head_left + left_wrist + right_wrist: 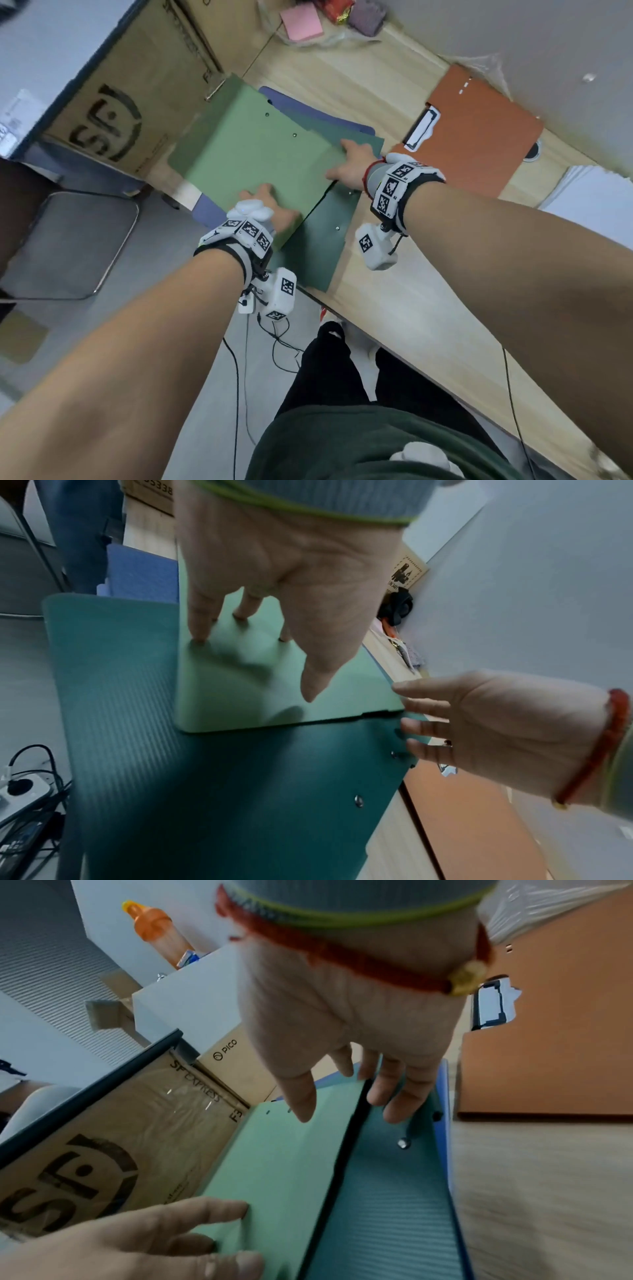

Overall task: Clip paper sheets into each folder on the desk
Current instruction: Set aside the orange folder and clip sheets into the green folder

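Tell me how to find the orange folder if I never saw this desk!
Start at the wooden desk and find the pile of green and blue folders under the two hands. Look past the right hand toward the wall: the orange folder lies there alone, flat on the desk. It is the only orange one, with a white clip at its edge.

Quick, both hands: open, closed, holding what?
Left hand: open, fingertips pressing the light green plastic folder.
Right hand: open, fingers at that folder's edge, gripping nothing visible.
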Demonstrator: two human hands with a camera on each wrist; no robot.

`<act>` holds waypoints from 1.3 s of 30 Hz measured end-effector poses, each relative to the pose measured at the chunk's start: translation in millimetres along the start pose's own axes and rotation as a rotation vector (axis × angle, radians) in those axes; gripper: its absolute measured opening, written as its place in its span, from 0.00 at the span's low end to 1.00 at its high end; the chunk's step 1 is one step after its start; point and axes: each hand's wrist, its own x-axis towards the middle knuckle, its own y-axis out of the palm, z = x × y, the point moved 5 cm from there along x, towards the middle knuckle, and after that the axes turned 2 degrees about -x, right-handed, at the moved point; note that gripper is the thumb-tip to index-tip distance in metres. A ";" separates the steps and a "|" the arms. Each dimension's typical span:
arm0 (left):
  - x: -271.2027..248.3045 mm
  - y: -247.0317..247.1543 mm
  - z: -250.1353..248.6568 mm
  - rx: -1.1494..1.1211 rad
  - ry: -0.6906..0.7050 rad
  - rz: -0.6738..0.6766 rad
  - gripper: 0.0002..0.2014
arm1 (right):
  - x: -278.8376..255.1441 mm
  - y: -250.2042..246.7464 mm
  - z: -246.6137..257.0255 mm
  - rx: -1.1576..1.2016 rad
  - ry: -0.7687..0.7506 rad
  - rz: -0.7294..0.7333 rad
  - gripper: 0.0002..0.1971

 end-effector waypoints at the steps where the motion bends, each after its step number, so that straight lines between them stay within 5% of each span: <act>1: -2.4 -2.3 -1.3 0.022 0.014 0.003 0.37 | -3.0 -1.0 -1.6 -0.032 0.031 0.002 0.37; 5: -15.8 -9.7 -11.4 -0.022 0.038 -0.003 0.42 | -21.8 3.7 -19.0 0.089 0.049 0.045 0.24; 9: -36.6 -26.2 -42.8 -0.205 0.047 -0.031 0.42 | -58.3 -7.3 -32.2 0.611 0.050 0.090 0.05; 12: -54.3 -39.2 -87.9 -0.392 0.094 -0.020 0.51 | -96.4 -47.7 -39.4 0.803 -0.047 0.029 0.07; 15: -73.5 -49.0 -132.3 -0.650 0.148 0.041 0.63 | -129.2 -89.2 -43.2 0.701 -0.159 -0.080 0.14; 21: -129.2 -42.1 -236.2 -0.740 0.345 0.147 0.37 | -197.9 -153.9 -85.7 0.487 -0.288 -0.284 0.14; 24: -154.0 -30.1 -268.6 -0.645 0.412 0.234 0.18 | -216.7 -159.8 -113.7 0.475 -0.273 -0.239 0.18; 26: -176.4 -21.5 -285.0 -0.518 0.528 0.215 0.11 | -226.5 -161.3 -141.4 0.533 -0.218 -0.202 0.20; 28: -182.3 -5.3 -294.3 -0.384 0.576 0.187 0.16 | -229.1 -163.0 -175.7 0.636 -0.114 -0.218 0.25; 33: -194.0 57.6 -305.3 -0.196 0.618 0.334 0.16 | -232.8 -157.7 -299.8 0.544 0.361 -0.472 0.33; 36: -197.5 92.3 -291.2 -0.195 0.648 0.388 0.14 | -242.4 -125.4 -362.1 0.603 0.632 -0.418 0.43; 39: -188.6 126.0 -275.1 -0.174 0.608 0.418 0.14 | -241.0 -87.2 -399.1 0.893 0.671 -0.328 0.38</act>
